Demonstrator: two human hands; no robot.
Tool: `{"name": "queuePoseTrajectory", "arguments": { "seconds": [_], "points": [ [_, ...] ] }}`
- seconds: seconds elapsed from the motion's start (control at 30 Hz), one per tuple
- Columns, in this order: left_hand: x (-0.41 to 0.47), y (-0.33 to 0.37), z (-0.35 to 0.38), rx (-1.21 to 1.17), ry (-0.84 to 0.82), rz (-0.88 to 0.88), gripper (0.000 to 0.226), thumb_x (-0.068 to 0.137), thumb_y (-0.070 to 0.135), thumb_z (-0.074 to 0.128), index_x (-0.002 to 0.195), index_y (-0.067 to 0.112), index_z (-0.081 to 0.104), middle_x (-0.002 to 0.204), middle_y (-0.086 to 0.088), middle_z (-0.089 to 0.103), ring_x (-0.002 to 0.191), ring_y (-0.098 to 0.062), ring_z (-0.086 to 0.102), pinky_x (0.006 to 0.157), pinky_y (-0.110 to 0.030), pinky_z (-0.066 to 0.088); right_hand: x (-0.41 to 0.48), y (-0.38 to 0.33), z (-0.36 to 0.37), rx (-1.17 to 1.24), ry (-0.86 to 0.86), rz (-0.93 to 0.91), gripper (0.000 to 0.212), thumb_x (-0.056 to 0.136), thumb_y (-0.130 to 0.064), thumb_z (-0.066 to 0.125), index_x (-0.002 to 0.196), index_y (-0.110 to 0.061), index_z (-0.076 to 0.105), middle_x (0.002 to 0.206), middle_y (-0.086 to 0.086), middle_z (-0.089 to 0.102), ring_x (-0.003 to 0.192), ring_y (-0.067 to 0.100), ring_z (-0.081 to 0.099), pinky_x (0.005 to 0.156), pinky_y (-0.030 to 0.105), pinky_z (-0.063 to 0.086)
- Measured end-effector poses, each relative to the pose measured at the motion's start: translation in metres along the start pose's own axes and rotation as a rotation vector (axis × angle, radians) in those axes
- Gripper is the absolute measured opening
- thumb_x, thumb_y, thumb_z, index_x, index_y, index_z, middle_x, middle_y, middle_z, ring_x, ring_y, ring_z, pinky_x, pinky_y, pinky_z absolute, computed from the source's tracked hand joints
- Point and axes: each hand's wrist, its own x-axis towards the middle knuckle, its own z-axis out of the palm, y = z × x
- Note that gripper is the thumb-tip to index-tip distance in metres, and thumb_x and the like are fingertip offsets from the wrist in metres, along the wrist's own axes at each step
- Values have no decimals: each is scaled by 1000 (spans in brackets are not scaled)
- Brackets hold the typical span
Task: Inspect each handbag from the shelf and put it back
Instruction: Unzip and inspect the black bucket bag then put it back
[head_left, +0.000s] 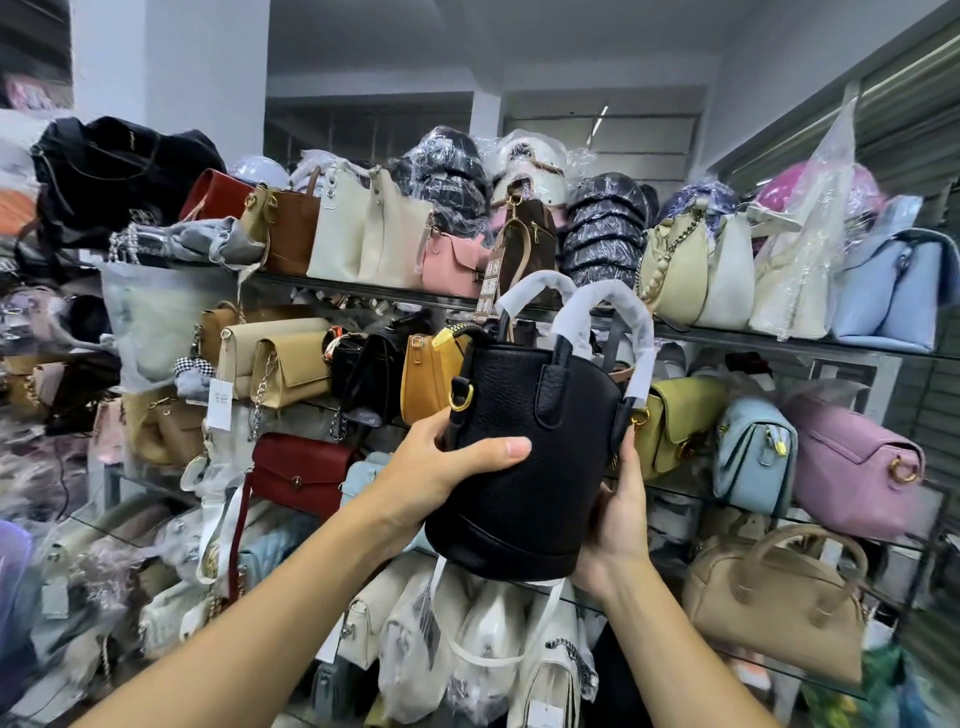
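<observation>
Two hands hold black bucket bag (524, 457) before shelf (779, 338).
Left hand (447, 467) wraps its side; right hand (618, 514) grips opposite side.

**Two hands, one black bag, and a wall of others**

Two hands: one left hand (441, 467), one right hand (618, 514). Between them is one black bucket bag (524, 457) with two white-wrapped handles (537, 285).

Far and high, from left to right:
- one red bag (215, 195)
- one brown tote (293, 231)
- two cream totes (337, 231)
- one pink bag (452, 262)
- two plastic-wrapped dark stacks (602, 234)
- two pale blue bags (883, 296)

Lower, from left to right:
- two beige flap bags (291, 371)
- one dark red flap bag (301, 473)
- one mustard bag (428, 376)
- one olive bag (675, 421)
- one light blue bag (753, 452)
- one lilac bag (852, 462)
- one tan handbag (774, 603), near right

The remaining bags are too bunched and blurred to count.
</observation>
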Motion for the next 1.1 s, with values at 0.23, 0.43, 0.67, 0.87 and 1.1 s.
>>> {"name": "queuePoseTrajectory", "arguments": {
  "seconds": [0.23,0.43,0.67,0.87,1.1],
  "points": [
    [-1,-1,-3,14,-4,16,62,56,34,85,111,8,74,112,-11,76,103,-25,73,84,-26,57,1,-1,2,21,11,-32,76,85,-73,54,119,-9,77,128,19,70,113,37,70,104,50,48],
    [2,-12,-13,-68,67,42,70,54,32,83,117,4,69,113,-13,75,103,-27,73,82,-28,57,0,-2,5,-36,-9,-162,76,89,-70,50,138,-13,65,138,17,65,129,36,61,118,52,36],
    [9,-23,-25,-158,79,21,72,62,34,82,123,-1,65,121,-17,72,109,-28,69,93,-34,54,-6,-5,12,-83,-17,-300,65,90,-62,51,132,-16,69,135,13,67,127,30,63,116,49,39],
    [12,-28,-28,-235,62,-21,70,58,39,73,122,9,66,120,-9,72,107,-22,67,99,-36,49,-4,-5,13,-199,17,-452,92,70,-64,85,140,-10,61,140,17,63,133,35,57,118,55,37],
    [15,-34,-33,-312,147,-36,83,61,41,67,137,9,58,127,-7,66,107,-20,53,80,-34,39,-12,-1,25,-373,25,-602,63,50,-67,93,97,-28,80,112,5,77,108,22,72,104,47,53]
  ]
}}
